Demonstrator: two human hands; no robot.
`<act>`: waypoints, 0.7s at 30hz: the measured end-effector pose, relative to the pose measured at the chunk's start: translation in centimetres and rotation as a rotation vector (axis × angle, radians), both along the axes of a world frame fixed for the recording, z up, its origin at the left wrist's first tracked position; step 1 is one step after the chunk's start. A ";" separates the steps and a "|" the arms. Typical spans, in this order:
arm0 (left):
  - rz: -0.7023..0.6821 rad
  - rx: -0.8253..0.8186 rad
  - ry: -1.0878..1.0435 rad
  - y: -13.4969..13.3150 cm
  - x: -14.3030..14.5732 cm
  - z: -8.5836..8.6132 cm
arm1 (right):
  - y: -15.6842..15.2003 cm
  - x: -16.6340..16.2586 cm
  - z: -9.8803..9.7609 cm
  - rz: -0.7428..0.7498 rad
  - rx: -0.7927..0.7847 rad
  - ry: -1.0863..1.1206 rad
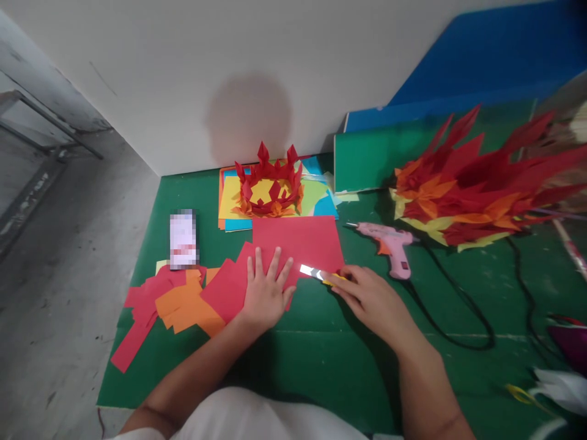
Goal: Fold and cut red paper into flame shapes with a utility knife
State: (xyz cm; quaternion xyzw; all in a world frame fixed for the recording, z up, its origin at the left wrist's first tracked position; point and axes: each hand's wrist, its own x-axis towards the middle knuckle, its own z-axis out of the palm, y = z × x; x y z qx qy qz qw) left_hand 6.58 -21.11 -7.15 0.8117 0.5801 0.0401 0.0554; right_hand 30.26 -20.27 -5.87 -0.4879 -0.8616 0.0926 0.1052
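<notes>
From where I'm standing, the red sheet [312, 238] lies flat on the green counter [330, 360], right in front of the person. The left hand [265, 296] is pressed palm down at the sheet's near left part, its fingers spread wide and gripping nothing. The right hand [367, 298], at the sheet's near right corner, has its fingers closed around the yellow handle of a cutter [312, 271]; the bare blade points left over the sheet's near edge, and I can't tell whether its tip touches the paper.

Left of the sheet there's a loose spread of smaller red pieces [149, 292] and orange pieces [183, 304], and beyond those a phone [183, 238] with its screen blurred out. Just behind the sheet, a stack of coloured paper [232, 198] carries a red and orange paper crown [275, 190], points up. To the sheet's right a pink glue gun [387, 236] lies on its side, its nozzle towards the sheet, a dark cord [477, 347] looping away. Farther right of the sheet sits a big flame-like paper piece [472, 183] in red, orange and pale yellow.
</notes>
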 end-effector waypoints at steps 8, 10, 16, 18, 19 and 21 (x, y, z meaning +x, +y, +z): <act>-0.012 0.055 0.030 -0.1 -0.1 -0.4 | 1.4 0.7 0.2 0.054 0.126 -0.060; -0.014 0.069 0.038 -0.1 -0.1 -0.5 | 1.6 0.8 0.2 0.060 0.148 -0.065; -0.013 0.078 0.045 -0.1 0.0 -0.7 | 1.8 1.2 -0.2 0.058 0.168 -0.106; -0.012 0.077 0.046 -0.1 0.0 -0.7 | 1.8 1.2 -0.3 0.064 0.173 -0.115; -0.010 0.076 0.050 -0.1 0.0 -0.8 | 1.9 1.2 -0.2 0.068 0.174 -0.117; -0.001 0.075 0.063 -0.1 0.0 -0.9 | 2.1 1.0 -0.1 0.073 0.180 -0.118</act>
